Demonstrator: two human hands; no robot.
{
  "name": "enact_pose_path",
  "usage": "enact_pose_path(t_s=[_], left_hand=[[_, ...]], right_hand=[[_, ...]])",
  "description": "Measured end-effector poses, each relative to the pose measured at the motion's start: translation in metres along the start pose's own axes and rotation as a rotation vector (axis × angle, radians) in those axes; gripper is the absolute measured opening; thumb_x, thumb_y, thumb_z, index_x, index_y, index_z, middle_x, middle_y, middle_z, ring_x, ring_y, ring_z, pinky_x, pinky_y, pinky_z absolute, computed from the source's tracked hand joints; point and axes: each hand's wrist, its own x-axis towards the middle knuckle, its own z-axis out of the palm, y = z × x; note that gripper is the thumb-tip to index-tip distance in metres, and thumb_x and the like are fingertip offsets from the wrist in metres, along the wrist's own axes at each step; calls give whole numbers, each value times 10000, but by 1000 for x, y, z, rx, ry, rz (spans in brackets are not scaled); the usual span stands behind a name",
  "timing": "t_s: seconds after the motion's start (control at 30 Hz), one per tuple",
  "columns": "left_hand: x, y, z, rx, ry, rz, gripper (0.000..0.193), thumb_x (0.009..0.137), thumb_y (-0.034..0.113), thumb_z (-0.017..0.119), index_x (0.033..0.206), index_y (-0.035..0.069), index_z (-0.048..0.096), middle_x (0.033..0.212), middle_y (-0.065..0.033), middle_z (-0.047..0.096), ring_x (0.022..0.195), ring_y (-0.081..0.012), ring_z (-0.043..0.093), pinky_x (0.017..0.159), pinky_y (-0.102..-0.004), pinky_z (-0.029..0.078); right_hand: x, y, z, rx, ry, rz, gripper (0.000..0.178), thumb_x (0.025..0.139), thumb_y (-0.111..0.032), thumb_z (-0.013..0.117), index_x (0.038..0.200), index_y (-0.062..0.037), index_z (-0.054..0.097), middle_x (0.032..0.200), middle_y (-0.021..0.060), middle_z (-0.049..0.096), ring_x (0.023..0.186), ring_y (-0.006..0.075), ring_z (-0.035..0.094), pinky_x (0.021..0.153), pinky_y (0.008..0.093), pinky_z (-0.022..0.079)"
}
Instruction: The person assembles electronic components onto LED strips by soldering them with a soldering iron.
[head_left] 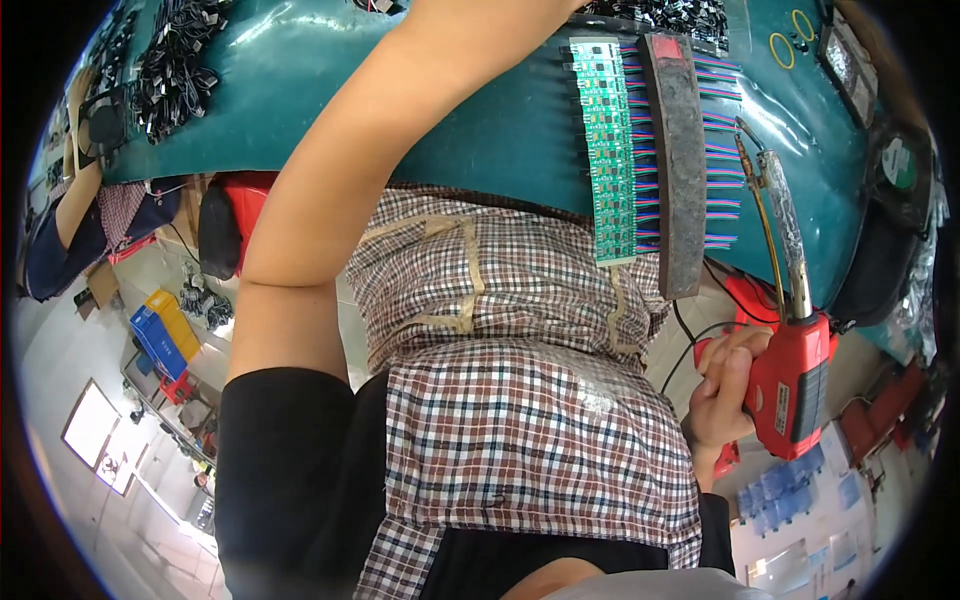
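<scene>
Over my feed I see a bright window (92, 425) at far left, a blue crate (162, 338) beside a yellow crate (176, 322), a red chair (248, 190) near the green table (480, 130).

At 12 o'clock, the worktop (480, 150) has a smooth, semi-gloss surface. Between 1 and 2 o'clock, the circuit boards (610, 160) present a glossy coated face. At 2 o'clock, the bar (680, 165) is matt, rough and worn; the adjacent wires (720, 216) have smooth plastic insulation. Between 3 and 4 o'clock, the soldering gun (785, 385) has a smooth plastic housing. Its barrel (785, 225) is silvery, crinkled and foil-like. At 5 o'clock, the apron (540, 430) is matt woven cloth.
</scene>
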Motion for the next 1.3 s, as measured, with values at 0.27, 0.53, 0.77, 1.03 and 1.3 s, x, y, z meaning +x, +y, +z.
enact_pose_path(t_s=[0.27, 0.53, 0.77, 1.03, 1.3], left_hand=[[4, 6, -13, -108, 92, -67, 94, 790, 83, 776, 840, 26, 721, 775, -114, 690, 675, -246, 675, 618, -344, 529], [-24, 47, -45, -562, -111, -594, 78, 822, 36, 789, 883, 43, 740, 762, -30, 642, 628, -82, 571, 574, -223, 458], [-82, 67, -41, -760, -124, -634, 151, 840, 8, 804, 977, -19, 749, 907, -66, 733, 785, -89, 688, 683, -186, 546], [-100, 81, -34, -824, -156, -653, 127, 840, -67, 745, 963, -35, 750, 939, -91, 724, 823, -128, 716, 725, -222, 603], [-106, 90, -20, -727, -103, -571, 147, 819, -54, 740, 958, -8, 745, 919, -78, 726, 811, -120, 720, 721, -228, 605]], right_hand=[[2, -3, 3, 7, 26, 7, 55, 965, -11, 507, 986, 39, 517, 758, 56, 451, 544, 86, 367, 510, 264, 389], [-2, -3, 1, -4, 25, 41, 64, 964, -27, 517, 991, 31, 510, 757, 61, 455, 529, 90, 369, 504, 267, 393], [-5, -2, 1, -68, -60, 34, 102, 962, -36, 530, 1033, 10, 474, 783, 67, 455, 536, 97, 355, 504, 269, 398], [-11, -4, -3, -80, -142, 169, 88, 960, -33, 554, 981, -29, 468, 777, 64, 477, 589, 120, 420, 586, 295, 425], [-19, -2, -11, -170, -233, 130, 115, 953, -13, 564, 1023, -38, 476, 761, 60, 477, 505, 89, 384, 544, 262, 400]])
